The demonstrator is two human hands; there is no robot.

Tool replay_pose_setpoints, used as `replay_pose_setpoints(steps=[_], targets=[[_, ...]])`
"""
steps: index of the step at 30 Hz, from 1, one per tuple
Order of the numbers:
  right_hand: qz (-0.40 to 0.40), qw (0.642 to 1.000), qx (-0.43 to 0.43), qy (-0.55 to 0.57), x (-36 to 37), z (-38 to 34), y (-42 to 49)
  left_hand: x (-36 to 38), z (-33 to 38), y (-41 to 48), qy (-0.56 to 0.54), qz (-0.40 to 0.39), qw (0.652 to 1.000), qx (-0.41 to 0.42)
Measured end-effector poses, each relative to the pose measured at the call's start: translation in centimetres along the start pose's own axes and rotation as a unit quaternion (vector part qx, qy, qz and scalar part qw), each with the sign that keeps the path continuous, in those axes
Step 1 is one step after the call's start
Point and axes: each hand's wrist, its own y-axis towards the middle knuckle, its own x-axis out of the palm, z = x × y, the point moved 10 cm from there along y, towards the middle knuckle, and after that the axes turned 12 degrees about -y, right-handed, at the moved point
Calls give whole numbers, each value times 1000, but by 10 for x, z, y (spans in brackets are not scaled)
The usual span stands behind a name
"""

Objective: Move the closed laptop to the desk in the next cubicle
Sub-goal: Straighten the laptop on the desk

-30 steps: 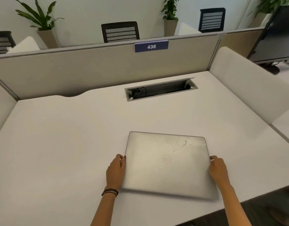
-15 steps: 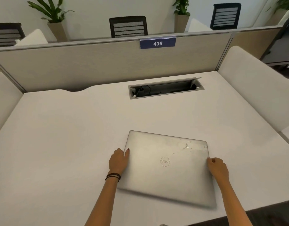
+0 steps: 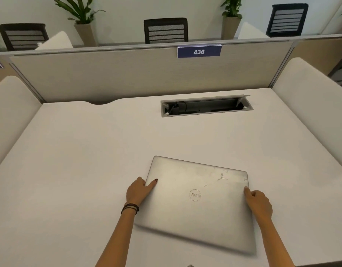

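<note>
A closed silver laptop (image 3: 197, 201) with a round logo and scratches near its far right corner is held low over the white desk (image 3: 89, 170), near the front edge. Its near edge looks slightly raised and blurred. My left hand (image 3: 140, 190) grips the laptop's left side, thumb on the lid, with a dark bracelet on the wrist. My right hand (image 3: 257, 204) grips the right side, fingers curled under the edge.
An open cable tray (image 3: 206, 106) is sunk in the desk behind the laptop. Beige partitions (image 3: 127, 78) with a blue "436" tag (image 3: 199, 52) close the back; white side dividers (image 3: 310, 105) stand left and right. Chairs and potted plants stand beyond.
The laptop has turned slightly, its near edge lifting off the desk between both hands. The view has shifted left, so the monitor at the right has left the frame.
</note>
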Motion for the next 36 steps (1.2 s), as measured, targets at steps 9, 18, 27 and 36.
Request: replay_pose_setpoints(steps=[9, 18, 27, 36], targets=[[-23, 998, -54, -6, 16, -46, 0, -33, -34, -9, -53, 60, 996, -35], [-32, 996, -80, -14, 24, -77, 10, -47, -45, -11, -88, 95, 990, -55], [-44, 994, -99, -13, 32, -110, 27, -58, -43, 3, -92, 113, 987, -61], [-53, 992, -112, -16, 39, -146, 42, -72, -44, 24, -95, 127, 985, -71]])
